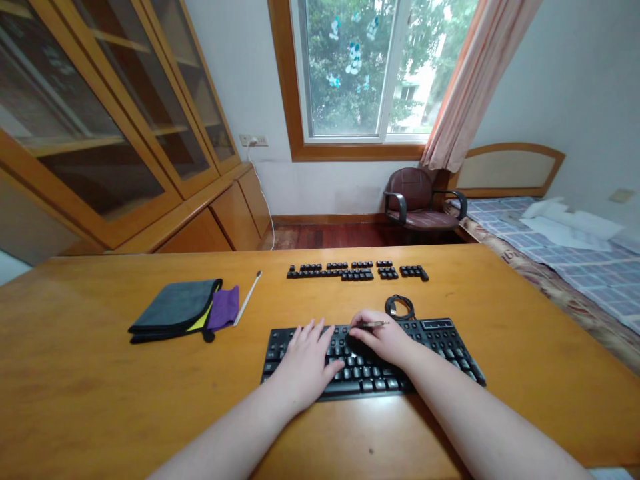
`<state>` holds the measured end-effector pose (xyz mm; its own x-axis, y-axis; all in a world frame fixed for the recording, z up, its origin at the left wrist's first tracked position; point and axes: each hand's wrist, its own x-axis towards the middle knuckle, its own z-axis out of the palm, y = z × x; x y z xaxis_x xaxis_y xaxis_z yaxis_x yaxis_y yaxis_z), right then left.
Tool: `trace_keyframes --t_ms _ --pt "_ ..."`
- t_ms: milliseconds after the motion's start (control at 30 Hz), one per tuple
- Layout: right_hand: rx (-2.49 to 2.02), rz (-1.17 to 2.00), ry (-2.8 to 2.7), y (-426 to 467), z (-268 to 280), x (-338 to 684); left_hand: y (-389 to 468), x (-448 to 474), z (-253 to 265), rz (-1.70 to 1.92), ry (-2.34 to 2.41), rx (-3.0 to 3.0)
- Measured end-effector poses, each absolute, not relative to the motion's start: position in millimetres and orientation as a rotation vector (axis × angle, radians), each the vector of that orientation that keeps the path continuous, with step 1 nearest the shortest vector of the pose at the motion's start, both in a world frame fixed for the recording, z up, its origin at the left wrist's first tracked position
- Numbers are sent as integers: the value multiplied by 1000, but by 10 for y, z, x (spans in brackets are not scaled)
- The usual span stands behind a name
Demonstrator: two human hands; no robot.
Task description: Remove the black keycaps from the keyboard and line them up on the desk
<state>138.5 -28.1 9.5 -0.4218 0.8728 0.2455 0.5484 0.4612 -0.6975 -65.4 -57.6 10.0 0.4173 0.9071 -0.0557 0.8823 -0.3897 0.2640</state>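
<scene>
Resting spread left hand on keyboard, pinching a slim tool, perhaps tweezers, in right hand; risking scratched keys through slipping.

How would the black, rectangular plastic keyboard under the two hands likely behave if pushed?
The keyboard should stay stiff, judging by its straight edges. Lying flat on the brown wooden desk, it would probably slide rather than tip or roll. A forward push might shift the thin, coiled black cable just behind it.
</scene>
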Motion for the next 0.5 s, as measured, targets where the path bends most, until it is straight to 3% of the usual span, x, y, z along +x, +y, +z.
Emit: trace_keyframes --t_ms 267,500 --pt "-1305 514 -2322 -304 215 1467 -569 -629 -43 169 1466 2541" --pt "-1280 534 -2339 -285 170 1463 -541 -552 -67 205 1476 2563"
